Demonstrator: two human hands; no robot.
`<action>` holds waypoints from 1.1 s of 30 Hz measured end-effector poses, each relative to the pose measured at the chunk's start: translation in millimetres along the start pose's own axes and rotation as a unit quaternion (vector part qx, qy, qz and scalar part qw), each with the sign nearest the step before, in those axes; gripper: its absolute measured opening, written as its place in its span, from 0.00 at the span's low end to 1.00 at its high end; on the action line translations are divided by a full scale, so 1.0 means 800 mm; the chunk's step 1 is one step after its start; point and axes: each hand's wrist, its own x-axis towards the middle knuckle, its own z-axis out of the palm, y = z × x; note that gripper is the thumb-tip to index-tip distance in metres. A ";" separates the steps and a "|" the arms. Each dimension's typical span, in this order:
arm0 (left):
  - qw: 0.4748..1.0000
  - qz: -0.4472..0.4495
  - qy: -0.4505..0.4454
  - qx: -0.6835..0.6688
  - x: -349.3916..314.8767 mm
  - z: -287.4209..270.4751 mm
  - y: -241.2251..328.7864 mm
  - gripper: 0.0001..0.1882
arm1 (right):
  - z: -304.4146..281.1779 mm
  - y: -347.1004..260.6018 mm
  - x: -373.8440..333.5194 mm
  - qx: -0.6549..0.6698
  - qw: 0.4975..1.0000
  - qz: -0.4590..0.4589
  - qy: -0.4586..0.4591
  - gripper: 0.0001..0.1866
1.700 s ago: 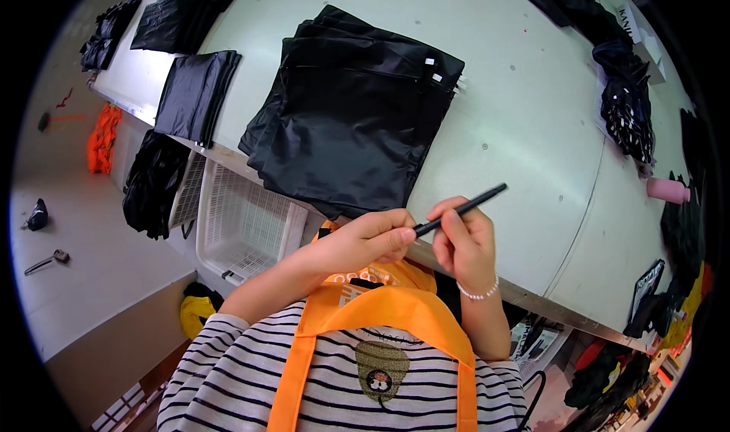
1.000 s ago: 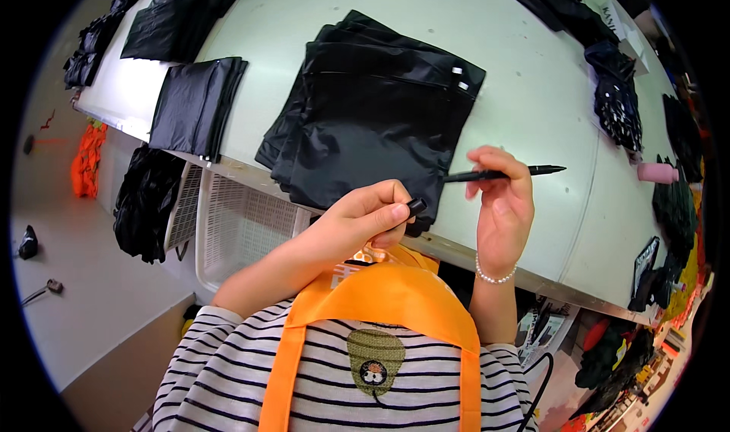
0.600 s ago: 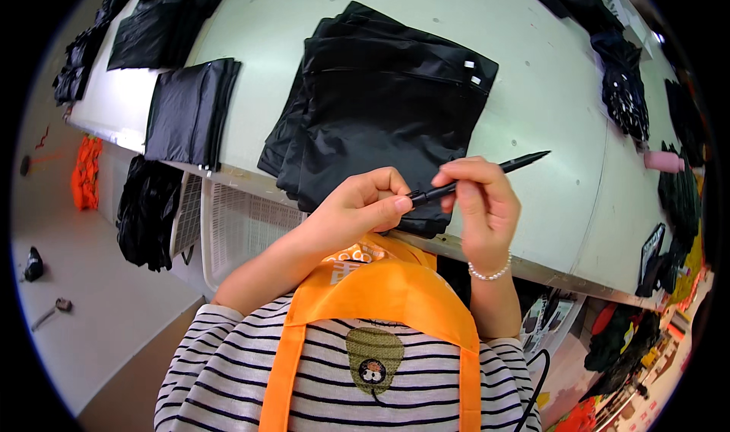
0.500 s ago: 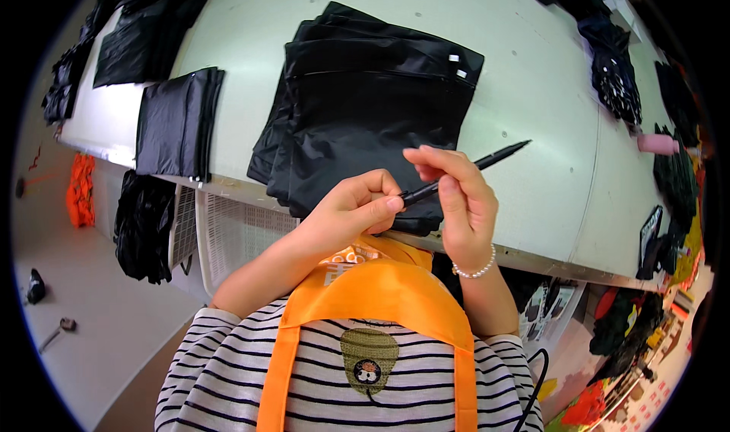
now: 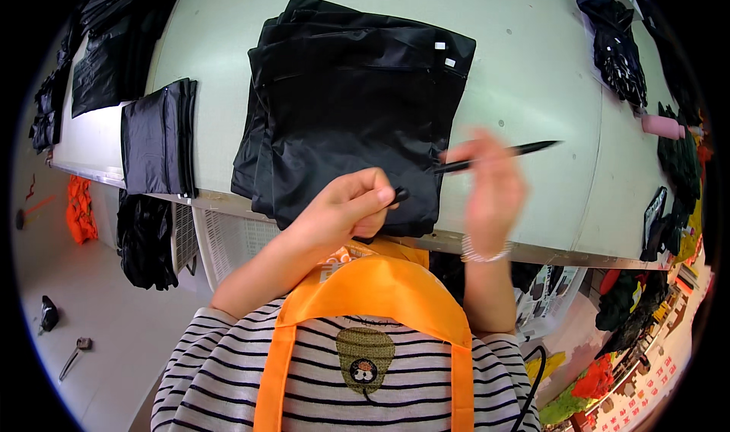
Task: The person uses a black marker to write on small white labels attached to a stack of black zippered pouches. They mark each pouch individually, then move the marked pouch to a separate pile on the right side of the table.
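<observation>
My right hand [image 5: 496, 187], smeared by motion, has its fingers round a slim black marker pen [image 5: 532, 148], which lies slantwise with one end toward the right. My left hand [image 5: 356, 204] is closed on a short black pen cap [image 5: 400, 195], separate from the pen. Both hands are above the near edge of a stack of folded black fabric pieces [image 5: 350, 105]. The pieces lie unevenly, with small white labels [image 5: 450, 62] near the far right corner.
More folded black pieces [image 5: 158, 139] lie at the table's left edge. White plastic baskets [image 5: 228, 230] stand below the table [image 5: 532, 112]. A pink bottle or spool [image 5: 663, 126] and dark garments [image 5: 620, 59] are at the far right. Orange cloth [image 5: 81, 208] hangs at left.
My right hand has moved right with the pen, which has come away from the cap held in my left hand. The left hand has stayed nearly in place.
</observation>
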 end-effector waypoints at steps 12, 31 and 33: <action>0.976 0.139 0.079 0.145 0.029 -0.010 0.030 0.08 | -0.033 0.001 0.033 0.356 0.912 0.171 -0.109 0.28; 0.970 0.134 0.097 0.177 0.015 0.009 0.032 0.07 | 0.003 -0.001 0.022 0.154 0.975 0.146 -0.062 0.26; 0.970 0.120 0.109 0.184 0.014 0.008 0.030 0.07 | 0.007 -0.005 0.019 0.134 0.976 0.151 -0.082 0.25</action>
